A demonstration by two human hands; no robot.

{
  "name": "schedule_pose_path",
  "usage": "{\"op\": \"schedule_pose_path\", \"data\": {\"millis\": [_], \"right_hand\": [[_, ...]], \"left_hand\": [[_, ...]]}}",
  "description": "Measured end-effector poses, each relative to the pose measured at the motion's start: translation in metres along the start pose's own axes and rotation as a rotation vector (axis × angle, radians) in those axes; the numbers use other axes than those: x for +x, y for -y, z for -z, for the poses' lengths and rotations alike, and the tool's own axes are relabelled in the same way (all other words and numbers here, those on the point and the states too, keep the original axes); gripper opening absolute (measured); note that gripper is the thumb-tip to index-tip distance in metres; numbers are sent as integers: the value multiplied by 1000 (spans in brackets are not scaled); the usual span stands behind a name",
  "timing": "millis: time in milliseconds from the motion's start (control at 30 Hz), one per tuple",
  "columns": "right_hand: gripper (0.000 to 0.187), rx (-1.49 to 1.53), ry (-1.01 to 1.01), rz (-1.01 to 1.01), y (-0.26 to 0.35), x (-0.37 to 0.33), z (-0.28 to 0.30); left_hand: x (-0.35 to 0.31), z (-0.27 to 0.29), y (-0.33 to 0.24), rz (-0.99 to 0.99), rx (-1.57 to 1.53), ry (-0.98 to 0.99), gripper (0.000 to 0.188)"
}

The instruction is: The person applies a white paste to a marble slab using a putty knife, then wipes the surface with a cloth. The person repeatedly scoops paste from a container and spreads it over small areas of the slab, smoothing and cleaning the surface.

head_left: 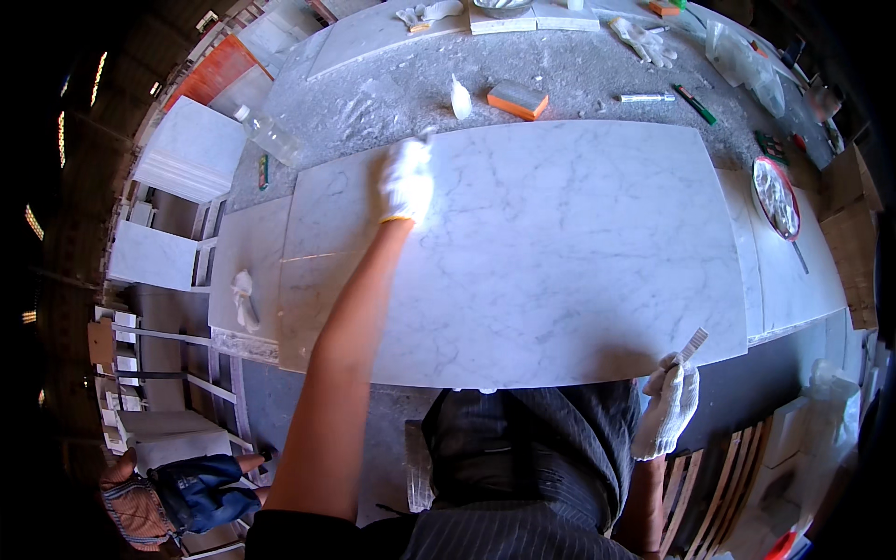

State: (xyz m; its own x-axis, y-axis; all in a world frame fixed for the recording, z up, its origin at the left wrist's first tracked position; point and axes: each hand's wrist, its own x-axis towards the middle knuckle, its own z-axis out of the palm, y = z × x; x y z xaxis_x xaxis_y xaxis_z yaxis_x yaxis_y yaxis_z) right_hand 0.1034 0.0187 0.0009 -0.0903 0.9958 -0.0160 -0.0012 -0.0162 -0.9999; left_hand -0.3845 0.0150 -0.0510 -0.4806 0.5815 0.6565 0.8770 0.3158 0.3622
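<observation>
A large white marble slab with grey veins lies flat on the work table in front of me. Reaching across its far left part, my left hand wears a white knit glove; its fingers are smeared by motion, so I cannot make out whether they hold anything. Low at the slab's near right edge, my right hand, also gloved, is closed around a thin, flat, pale strip with marks along it. The strip points up and away over the slab's edge.
Beyond the slab lie a white squeeze bottle, an orange-and-grey block, a marker and loose gloves. A plastic bottle lies left, a red-rimmed bowl right. Another person is at lower left.
</observation>
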Motion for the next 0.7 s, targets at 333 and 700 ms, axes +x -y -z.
{"op": "schedule_pose_path", "data": {"millis": [333, 700], "right_hand": [[35, -30, -1, 26, 5, -1, 0], [33, -89, 14, -34, 3, 8, -2]], "left_hand": [[-23, -8, -163, -355, -458, 391, 15], [28, 22, -34, -343, 408, 158, 15]]}}
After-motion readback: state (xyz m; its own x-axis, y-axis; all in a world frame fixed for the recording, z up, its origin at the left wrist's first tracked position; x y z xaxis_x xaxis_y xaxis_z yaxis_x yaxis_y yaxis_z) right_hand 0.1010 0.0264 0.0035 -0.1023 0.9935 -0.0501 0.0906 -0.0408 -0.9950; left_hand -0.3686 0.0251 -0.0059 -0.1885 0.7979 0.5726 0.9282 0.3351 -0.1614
